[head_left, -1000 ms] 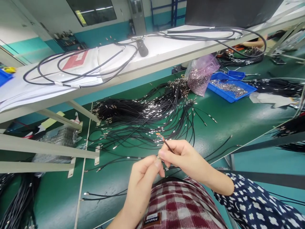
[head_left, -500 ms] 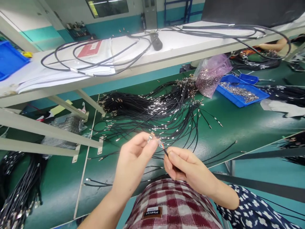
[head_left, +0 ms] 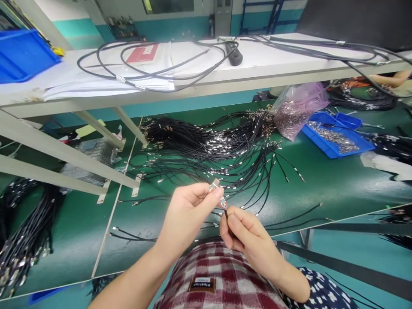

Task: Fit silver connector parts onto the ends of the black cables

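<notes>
Between thumb and fingers, my left hand [head_left: 189, 214] pinches a small silvery metal connector shell [head_left: 213, 185]. My right hand [head_left: 246, 231] is closed round the black cable [head_left: 226, 213], just below its end. Thin coloured wires and a shiny metal connector end [head_left: 223, 203] stick up from that cable, close by my left thumb. Whether the shell and the cable end touch I cannot tell. Behind both hands a big bundle of black cables [head_left: 193, 141] with silvery ends lies across the green bench [head_left: 322, 184].
A blue tray of small metal parts [head_left: 337, 139] and a pink plastic bag of parts [head_left: 298, 107] stand at the right rear. Overhead runs a white shelf [head_left: 193, 83] with coiled cables. Shelf legs [head_left: 64, 150] rise at left, near more cables [head_left: 35, 231]. Another person's arm [head_left: 392, 79] shows far right.
The view has swung a little to the left. My hands keep their holds on the shell and the cable, and the cable end now points more upright.
</notes>
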`<state>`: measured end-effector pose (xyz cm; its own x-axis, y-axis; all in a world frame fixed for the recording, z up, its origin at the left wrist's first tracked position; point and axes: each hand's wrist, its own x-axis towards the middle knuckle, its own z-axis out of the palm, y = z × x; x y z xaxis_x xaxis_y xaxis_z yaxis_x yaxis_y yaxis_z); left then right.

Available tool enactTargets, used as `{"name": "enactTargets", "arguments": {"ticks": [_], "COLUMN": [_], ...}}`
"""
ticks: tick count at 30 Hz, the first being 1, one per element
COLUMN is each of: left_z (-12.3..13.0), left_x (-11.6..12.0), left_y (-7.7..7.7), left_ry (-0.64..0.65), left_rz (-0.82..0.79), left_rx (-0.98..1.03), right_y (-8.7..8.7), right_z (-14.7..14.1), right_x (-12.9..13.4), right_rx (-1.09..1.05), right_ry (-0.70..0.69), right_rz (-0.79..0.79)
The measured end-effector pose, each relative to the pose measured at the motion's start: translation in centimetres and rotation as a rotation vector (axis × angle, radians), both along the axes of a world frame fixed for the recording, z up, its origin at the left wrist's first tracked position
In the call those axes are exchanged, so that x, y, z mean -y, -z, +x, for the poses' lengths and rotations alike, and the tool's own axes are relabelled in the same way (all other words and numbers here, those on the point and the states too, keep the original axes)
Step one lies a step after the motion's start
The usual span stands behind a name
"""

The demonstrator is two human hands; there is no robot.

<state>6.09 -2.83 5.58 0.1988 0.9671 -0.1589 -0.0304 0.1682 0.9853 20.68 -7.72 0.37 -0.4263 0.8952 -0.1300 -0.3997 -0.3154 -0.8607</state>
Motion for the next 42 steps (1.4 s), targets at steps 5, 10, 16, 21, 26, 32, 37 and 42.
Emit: {"name": "enactTargets", "arguments": {"ticks": [5, 10, 16, 21, 26, 32, 37, 42], "left_z": [0.1, 0.0, 0.1, 0.3, 0.6, 0.8, 0.5, 0.1], "left_x": [0.0, 0.2, 0.4, 0.7, 0.9, 0.8, 1.0, 1.7], "left_y": [0.2, 0.2, 0.3, 0.4, 0.4, 0.0, 0.3, 1.2], "left_ry": [0.02, 0.042, 0.049, 0.054, 0.004, 0.041, 0.079, 0.124], "left_rz": [-0.015, -0.012, -0.03, -0.055, -0.103, -0.188, -0.181, -0.131], "left_rx": [0.027, 0.018, 0.035, 0.099, 0.118, 0.233, 0.169, 0.105], "right_y": [0.5, 1.0, 0.9, 1.0, 1.1, 0.9, 0.4, -1.4], "right_z": [-0.3, -0.4, -0.5, -0.8, -1.2, -1.7, -1.3, 0.5], "right_x": [0.3, 0.4, 0.4, 0.5, 0.7, 0.9, 0.5, -1.3], "right_rx": [-0.015, -0.036, -0.059, -0.044, -0.075, -0.118, -0.172, -0.164], "right_ry": [0.05, 0.082, 0.113, 0.145, 0.191, 0.175, 0.177, 0.232], "right_rz": [-0.024, -0.018, -0.047, -0.069, -0.061, -0.085, -0.12, -0.02]}}
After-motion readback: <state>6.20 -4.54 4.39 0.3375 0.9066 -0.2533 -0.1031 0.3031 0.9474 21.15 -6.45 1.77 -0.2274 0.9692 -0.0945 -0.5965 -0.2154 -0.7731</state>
